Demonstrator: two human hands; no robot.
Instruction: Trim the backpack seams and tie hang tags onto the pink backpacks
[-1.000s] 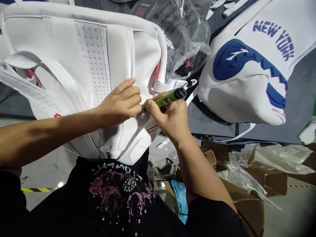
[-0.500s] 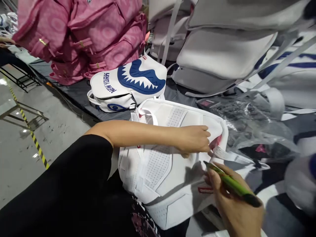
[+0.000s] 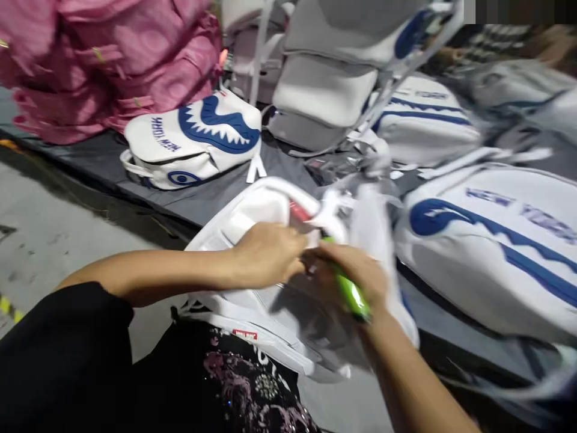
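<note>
Grey cloth is spread over the worktop (image 3: 288, 168), beyond whose near left edge a pale floor (image 3: 49, 222) is seen. A white backpack (image 3: 264, 207) is placed at the near edge, just in front of the black top (image 3: 180, 373) worn by the person, and its middle is crossed and partly hidden by the left forearm. By the right hand (image 3: 360, 270), a green tool (image 3: 354, 294) is held in a closed grip, its dark lower end left showing below the fingers. The left hand (image 3: 273, 255) is drawn closed too, knuckles set against the side of the backpack; whether anything is pinched in that grip is too blurred to be told. The fingertips of both hands are brought close together beside a red patch (image 3: 300, 210) at the backpack's opening. Pink bags (image 3: 135, 66) are piled at the far left, with a bag printed with a toothed blue mouth (image 3: 193, 144) laid in front of them. Grey-white bags (image 3: 324, 84) are stacked further back, and the right side is taken up by a large lettered bag (image 3: 464, 258), near the right hand.
</note>
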